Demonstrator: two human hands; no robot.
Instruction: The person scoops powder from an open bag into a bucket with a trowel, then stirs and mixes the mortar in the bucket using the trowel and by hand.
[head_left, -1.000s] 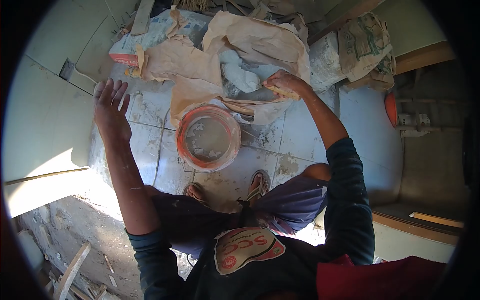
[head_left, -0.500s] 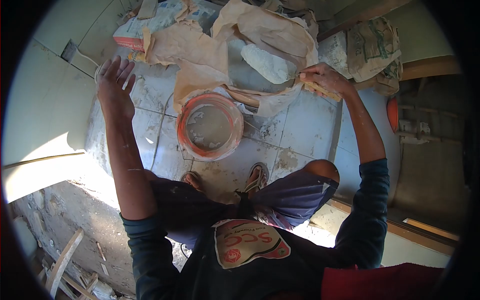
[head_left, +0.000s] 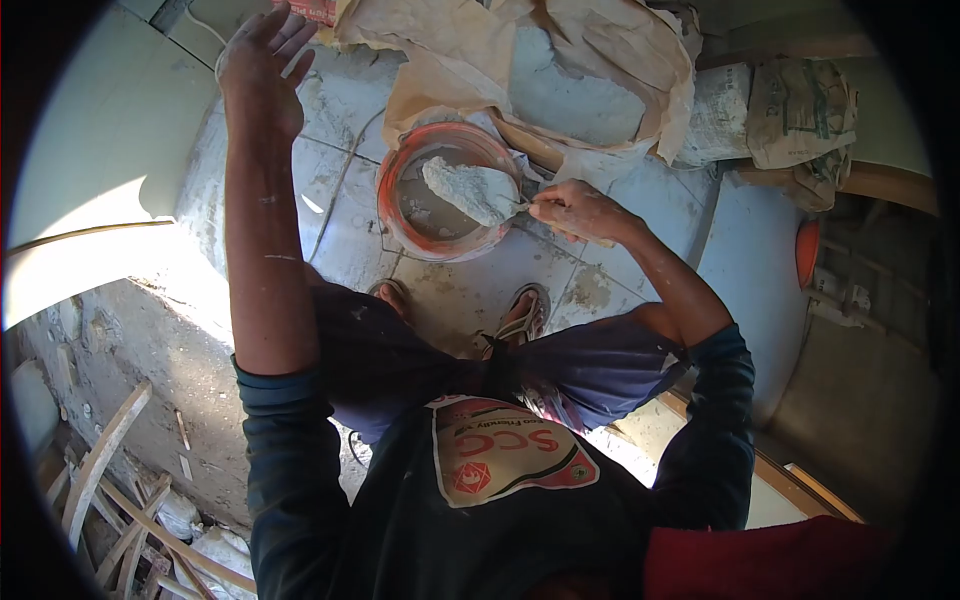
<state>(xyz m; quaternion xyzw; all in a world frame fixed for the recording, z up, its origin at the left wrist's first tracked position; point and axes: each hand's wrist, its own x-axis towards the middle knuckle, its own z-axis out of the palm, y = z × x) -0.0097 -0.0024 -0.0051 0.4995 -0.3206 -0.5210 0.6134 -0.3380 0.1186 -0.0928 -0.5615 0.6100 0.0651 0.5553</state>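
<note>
My right hand (head_left: 582,212) is closed round the handle of a trowel (head_left: 512,208). A heap of whitish powder (head_left: 468,188) covers the blade, which hovers over an orange-rimmed bucket (head_left: 392,222). Inside the bucket is greyish, watery-looking material (head_left: 425,215). Just behind it lies a torn-open paper bag (head_left: 440,85) with pale powder (head_left: 570,95) exposed inside. My left hand (head_left: 262,75) is raised at the upper left, fingers apart, holding nothing; I cannot tell whether it touches the wall.
Stained tiles (head_left: 335,105) surround the bucket, and a thin cable (head_left: 335,195) runs along its left. More bags (head_left: 800,115) stand at the right. My sandalled feet (head_left: 522,312) are close to the bucket. Wooden strips (head_left: 110,455) lie heaped at lower left.
The powder-laden trowel in my right hand has moved from above the torn bag, leftward and towards me, to over the bucket. My left hand stays raised and open. The view has shifted.
</note>
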